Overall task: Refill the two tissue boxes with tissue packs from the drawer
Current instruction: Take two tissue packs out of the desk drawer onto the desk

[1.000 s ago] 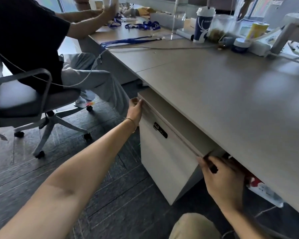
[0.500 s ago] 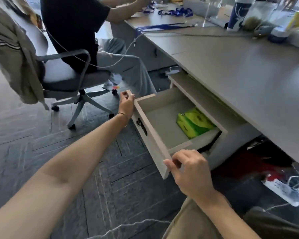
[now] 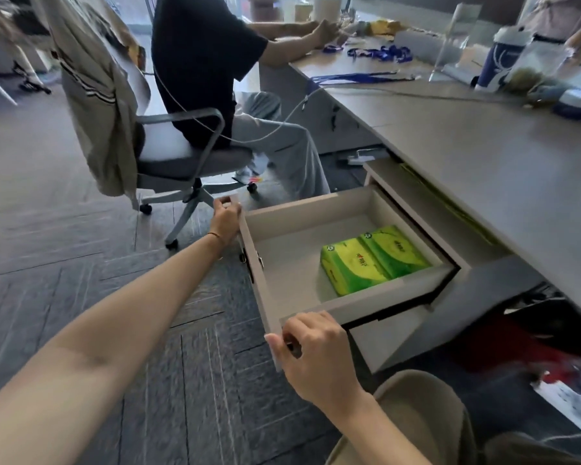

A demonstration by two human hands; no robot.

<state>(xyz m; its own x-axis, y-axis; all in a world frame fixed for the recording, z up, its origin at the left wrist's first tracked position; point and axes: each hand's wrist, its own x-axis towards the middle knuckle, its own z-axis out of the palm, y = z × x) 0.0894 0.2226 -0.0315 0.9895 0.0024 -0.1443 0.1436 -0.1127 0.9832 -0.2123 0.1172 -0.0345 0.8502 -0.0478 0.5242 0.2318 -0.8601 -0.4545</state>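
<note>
2 green tissue packs [image 3: 373,260] lie side by side, touching, flat on the floor of the open drawer [image 3: 316,213], toward its back right corner, partly under the cabinet's edge. The drawer is pulled well out from under the desk [image 3: 483,156] and holds only these 2 packs in the part that shows.

2 hands grip the drawer's front panel, 1 at each end. The left hand [image 3: 227,219] has its fingers curled over the far top corner of the panel. The right hand [image 3: 316,350] pinches the near corner, thumb on the outer face and fingers hooked over the top edge.

Beyond the left hand, 1 seated person [image 3: 202,62] in a dark shirt occupies 1 grey office chair [image 3: 182,156], with 1 beige jacket [image 3: 94,95] draped over its back. On the desk lie several blue lanyards [image 3: 379,53] and 1 dark blue cup [image 3: 503,58].
</note>
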